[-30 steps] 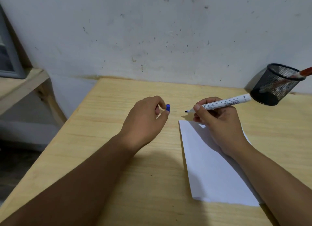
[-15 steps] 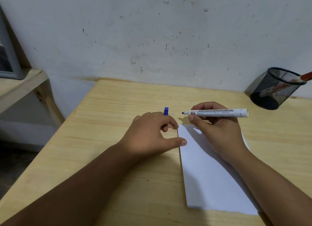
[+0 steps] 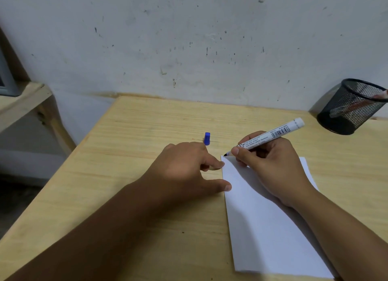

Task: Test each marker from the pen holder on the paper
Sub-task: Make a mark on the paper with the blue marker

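The test stroke is about to start: the right hand [image 3: 270, 165] pinches the uncapped marker [image 3: 270, 136], tip at the paper's [image 3: 273, 228] top-left corner. Next, I judge, comes a short drag. The left hand [image 3: 184, 171] holds the blue cap [image 3: 207, 138], thumb pressing the paper's 9 o'clock edge. The holder [image 3: 354, 106] stands at 2 o'clock on the bench [image 3: 126, 175].

One white marker [image 3: 270, 136], one blue cap [image 3: 206, 138], one paper [image 3: 270, 228], one holder [image 3: 352, 107]
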